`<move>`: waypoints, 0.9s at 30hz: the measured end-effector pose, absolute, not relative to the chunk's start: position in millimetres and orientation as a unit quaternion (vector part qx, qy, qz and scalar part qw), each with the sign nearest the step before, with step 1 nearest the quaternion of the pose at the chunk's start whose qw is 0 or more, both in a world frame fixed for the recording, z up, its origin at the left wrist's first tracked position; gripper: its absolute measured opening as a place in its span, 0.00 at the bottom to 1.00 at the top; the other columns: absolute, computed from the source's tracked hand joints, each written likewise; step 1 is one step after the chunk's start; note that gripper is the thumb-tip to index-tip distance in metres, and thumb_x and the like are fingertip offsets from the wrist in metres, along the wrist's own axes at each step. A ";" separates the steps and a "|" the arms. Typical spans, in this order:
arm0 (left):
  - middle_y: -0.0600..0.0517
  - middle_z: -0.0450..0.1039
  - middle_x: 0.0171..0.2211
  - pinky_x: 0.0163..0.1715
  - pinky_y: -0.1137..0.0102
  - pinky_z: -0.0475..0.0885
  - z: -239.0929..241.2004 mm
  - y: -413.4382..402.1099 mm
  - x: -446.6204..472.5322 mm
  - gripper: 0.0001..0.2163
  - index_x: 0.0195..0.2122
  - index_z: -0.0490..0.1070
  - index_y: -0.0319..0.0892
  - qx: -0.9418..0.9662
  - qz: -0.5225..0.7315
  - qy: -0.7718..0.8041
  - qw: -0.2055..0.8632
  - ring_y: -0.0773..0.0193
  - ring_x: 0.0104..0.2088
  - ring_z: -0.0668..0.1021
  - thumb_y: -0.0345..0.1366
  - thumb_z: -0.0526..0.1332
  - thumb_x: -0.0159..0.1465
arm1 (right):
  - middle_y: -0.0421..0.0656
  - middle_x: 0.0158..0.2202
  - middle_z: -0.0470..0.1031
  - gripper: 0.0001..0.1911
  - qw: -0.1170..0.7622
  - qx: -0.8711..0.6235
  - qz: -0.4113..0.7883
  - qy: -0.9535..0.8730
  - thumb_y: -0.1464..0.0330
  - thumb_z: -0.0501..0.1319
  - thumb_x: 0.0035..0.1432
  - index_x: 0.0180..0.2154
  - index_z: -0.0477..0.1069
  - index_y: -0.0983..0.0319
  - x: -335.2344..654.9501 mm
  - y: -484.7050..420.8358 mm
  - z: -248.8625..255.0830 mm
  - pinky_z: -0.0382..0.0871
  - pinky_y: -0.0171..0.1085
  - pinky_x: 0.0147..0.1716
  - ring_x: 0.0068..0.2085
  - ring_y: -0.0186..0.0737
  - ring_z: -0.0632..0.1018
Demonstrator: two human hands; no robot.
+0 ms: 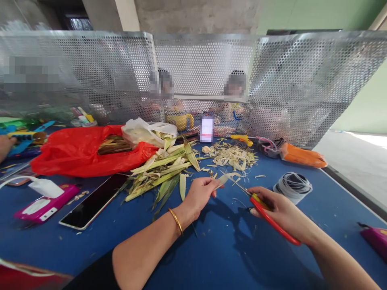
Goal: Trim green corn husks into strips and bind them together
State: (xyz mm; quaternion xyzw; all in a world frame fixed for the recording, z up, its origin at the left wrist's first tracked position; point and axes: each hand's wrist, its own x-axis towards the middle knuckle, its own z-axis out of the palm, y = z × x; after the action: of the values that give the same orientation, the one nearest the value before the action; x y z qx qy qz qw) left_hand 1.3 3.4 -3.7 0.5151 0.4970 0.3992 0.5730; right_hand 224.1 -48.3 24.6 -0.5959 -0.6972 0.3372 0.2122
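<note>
In my left hand point(202, 194) a pale piece of corn husk point(223, 181) is pinched between thumb and fingers, its tip pointing right. My right hand point(276, 211) grips scissors point(273, 223) with red and yellow handles, the blades aimed at the husk tip. Whether the blades touch the husk I cannot tell. A heap of cut husk scraps point(234, 156) lies just beyond both hands. Left of it is a pile of long green and yellow corn husks point(163, 171). A spool of grey cord point(292, 187) stands beyond my right hand.
A red plastic bag point(75, 149), a dark-screened phone point(93, 203) and a magenta power strip point(50, 201) lie at left. An upright lit phone point(207, 129) stands before the perforated metal divider point(202, 64). An orange packet point(303, 156) is at right. Another person's hand point(5, 147) shows far left.
</note>
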 end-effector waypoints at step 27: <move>0.57 0.64 0.15 0.22 0.73 0.57 12.9 4.3 -6.5 0.10 0.21 0.72 0.40 0.594 0.389 0.487 0.509 0.70 0.18 0.64 0.41 0.64 0.53 | 0.50 0.37 0.77 0.13 0.009 -0.674 -0.051 -0.737 0.61 0.55 0.60 0.36 0.75 0.60 209.8 -48.0 16.4 0.66 0.40 0.29 0.36 0.50 0.79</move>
State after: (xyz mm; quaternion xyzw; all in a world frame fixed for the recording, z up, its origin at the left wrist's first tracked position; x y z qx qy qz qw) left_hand -6.5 4.3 12.9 0.5936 0.4870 0.3886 0.5094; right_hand 209.8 -48.0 16.4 -0.6744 -0.7366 -0.0510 0.0088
